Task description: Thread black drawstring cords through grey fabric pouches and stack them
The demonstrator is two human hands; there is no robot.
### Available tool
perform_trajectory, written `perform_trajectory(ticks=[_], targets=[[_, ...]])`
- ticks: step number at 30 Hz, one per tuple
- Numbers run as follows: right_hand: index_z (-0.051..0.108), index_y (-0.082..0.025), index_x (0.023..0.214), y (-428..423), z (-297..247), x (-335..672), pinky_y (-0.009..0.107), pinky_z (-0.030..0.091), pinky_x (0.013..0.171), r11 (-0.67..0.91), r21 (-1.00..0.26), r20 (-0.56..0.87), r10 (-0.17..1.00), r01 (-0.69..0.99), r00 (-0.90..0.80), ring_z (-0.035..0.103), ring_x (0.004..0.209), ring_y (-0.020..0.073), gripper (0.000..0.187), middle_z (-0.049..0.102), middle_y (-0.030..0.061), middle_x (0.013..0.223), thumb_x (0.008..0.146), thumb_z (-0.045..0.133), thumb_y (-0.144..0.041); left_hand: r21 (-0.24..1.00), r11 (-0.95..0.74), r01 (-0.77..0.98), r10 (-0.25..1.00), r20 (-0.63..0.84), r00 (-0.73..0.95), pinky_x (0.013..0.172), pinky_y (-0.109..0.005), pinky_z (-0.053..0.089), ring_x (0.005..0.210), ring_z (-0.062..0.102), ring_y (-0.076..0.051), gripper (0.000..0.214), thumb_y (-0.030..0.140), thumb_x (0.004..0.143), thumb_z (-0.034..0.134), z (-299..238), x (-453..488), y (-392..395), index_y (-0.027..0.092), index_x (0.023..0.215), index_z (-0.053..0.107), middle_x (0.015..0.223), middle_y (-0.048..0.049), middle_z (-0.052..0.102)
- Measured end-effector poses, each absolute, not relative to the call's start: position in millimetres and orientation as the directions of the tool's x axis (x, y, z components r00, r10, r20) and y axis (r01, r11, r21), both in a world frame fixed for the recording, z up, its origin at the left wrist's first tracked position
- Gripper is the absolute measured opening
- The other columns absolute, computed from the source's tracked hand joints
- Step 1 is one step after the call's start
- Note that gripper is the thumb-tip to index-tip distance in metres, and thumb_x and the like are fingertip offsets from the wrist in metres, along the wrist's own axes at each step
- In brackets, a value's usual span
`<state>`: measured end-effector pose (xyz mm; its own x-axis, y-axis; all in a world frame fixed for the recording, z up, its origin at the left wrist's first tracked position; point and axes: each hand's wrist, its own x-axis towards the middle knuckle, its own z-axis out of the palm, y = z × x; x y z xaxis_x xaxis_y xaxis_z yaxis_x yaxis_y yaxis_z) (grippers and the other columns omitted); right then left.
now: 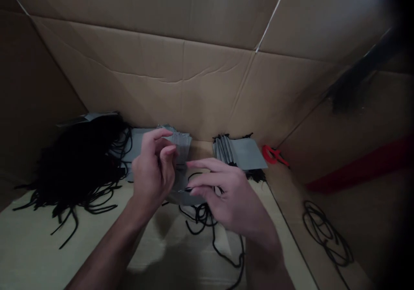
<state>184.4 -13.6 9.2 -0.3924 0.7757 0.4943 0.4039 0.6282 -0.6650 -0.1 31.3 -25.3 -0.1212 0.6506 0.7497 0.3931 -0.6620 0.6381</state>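
Two bare hands at work over a pale work surface (103,238), with a brown cardboard wall (155,87) standing behind at twelve o'clock; the dial is centred between the hands, twelve lying away from the person. From where I stand, the right hand (226,188), at four o'clock, has its thumb and a finger closed in a pinch on a thin black cord end (186,190), which lies at the dial's centre; its forefinger extends above, clear of the pinch. The left hand (153,162), at nine to ten o'clock, is raised with fingers bent, forefinger and thumb apart at the tips; I cannot tell whether its folded fingers hold anything. Beneath and between the hands shows a grey piece (187,199), partly hidden. A loose black cord (202,214) tangles at five o'clock and trails toward the person; any join to the pinched end cannot be made out. Around them: a large heap of black cords (77,165) at nine; a grey stack (183,145) at twelve, partly behind the left hand; a second stack of grey pieces (249,152) between two and three; beside it, a red-handled tool (274,155) near three; a coiled cord (323,229) toward four.
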Motion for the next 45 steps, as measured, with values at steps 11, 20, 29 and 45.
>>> perform_trajectory(ticks=[11,20,29,45], targets=[[0.081,-0.021,0.093,1.8,-3.9,188.0,0.035,0.065,0.085,0.582,-0.574,0.602,0.777,0.576,-0.185,0.081,0.089,0.0214,0.018,0.085,0.0051,0.096,0.096,0.068,-0.008,0.725,-0.65,0.228,0.757,0.643,0.114,0.082,-0.029,0.058,0.092,0.071,-0.018,0.026,0.026,0.094,0.08,2.0,-25.7,26.8,0.021,0.115,0.066,0.101,-0.0041,0.071],[0.08,-0.022,0.092,2.5,-4.6,191.6,0.035,0.067,0.084,0.609,-0.507,0.668,0.725,0.61,-0.169,0.082,0.088,0.0216,0.02,0.086,0.0046,0.096,0.094,0.068,-0.006,0.679,-0.659,0.325,0.736,0.671,0.091,0.067,-0.03,0.054,0.08,0.068,-0.018,0.012,0.021,0.091,0.079,-4.2,-29.7,25.6,0.023,0.097,0.069,0.089,-0.002,0.07],[0.078,-0.019,0.094,-1.9,-5.0,185.0,0.036,0.062,0.081,0.629,-0.45,0.581,0.745,0.634,-0.327,0.076,0.086,0.022,0.025,0.082,0.0074,0.094,0.099,0.059,-0.004,0.35,-0.615,0.706,0.556,0.828,0.073,0.075,-0.041,0.054,0.089,0.063,-0.026,0.005,0.02,0.09,0.079,-8.1,-13.9,25.4,0.023,0.086,0.079,0.098,-0.0079,0.072],[0.079,-0.024,0.099,-19.3,13.5,190.6,0.033,0.063,0.078,0.686,-0.516,0.731,0.665,0.513,-0.154,0.079,0.087,0.0183,0.019,0.084,0.0023,0.094,0.099,0.068,-0.008,0.541,-0.751,0.379,0.643,0.731,0.228,0.067,-0.03,0.054,0.075,0.069,-0.017,0.01,0.02,0.106,0.061,-2.6,-14.9,17.2,0.024,0.108,0.069,0.091,-0.0032,0.075]])
